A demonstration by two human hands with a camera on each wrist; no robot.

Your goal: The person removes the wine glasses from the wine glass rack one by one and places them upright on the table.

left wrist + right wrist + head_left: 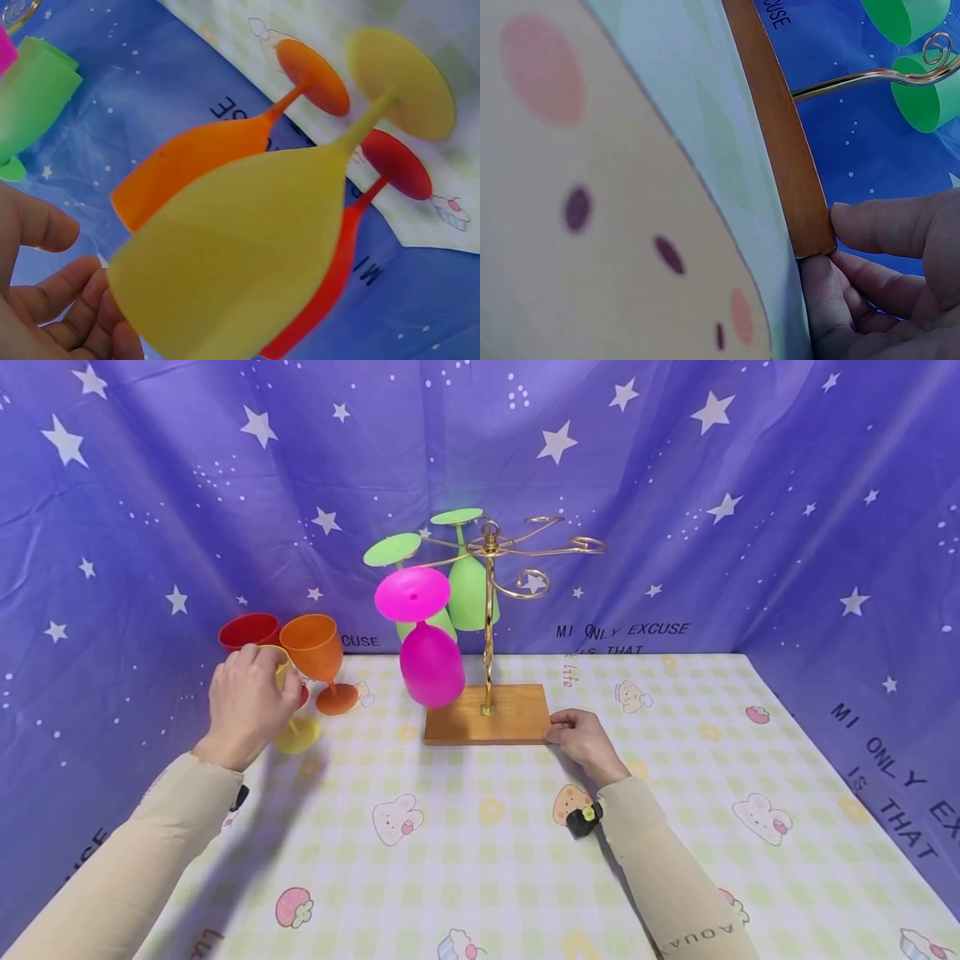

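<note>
- The yellow goblet [232, 247] appears to stand upright on the checked tablecloth [487, 860], at the person's left, just in front of the red goblet [250, 628] and orange goblet [310, 647].
- Its smooth, matte look suggests thin moulded plastic: probably light, fairly stiff, unlikely to shatter, perhaps a little slippery at the bowl.
- With a wide bowl over a thin stem, it would likely tip if knocked near the rim; the bowl's sides or the upper stem look like the surest places to take hold, with a gentle squeeze.
- The gold goblet rack [488, 635] carries 1 magenta goblet [432, 664] and 2 green goblets [472, 597], all upside down on its left side. That uneven load may make it prone to turn or lean, so its wooden base [517, 714] seems the right part to steady.
- The left hand [251, 693] arches over the yellow goblet from above, palm down; in the left wrist view its thumb and fingers are parted at the rim, with no grip closed. Whether a fingertip touches, I cannot tell.
- The right hand [585, 743] pinches the base's right end near the front corner, thumb against the wood and fingers curled, forearm reaching in low across the tablecloth.
</note>
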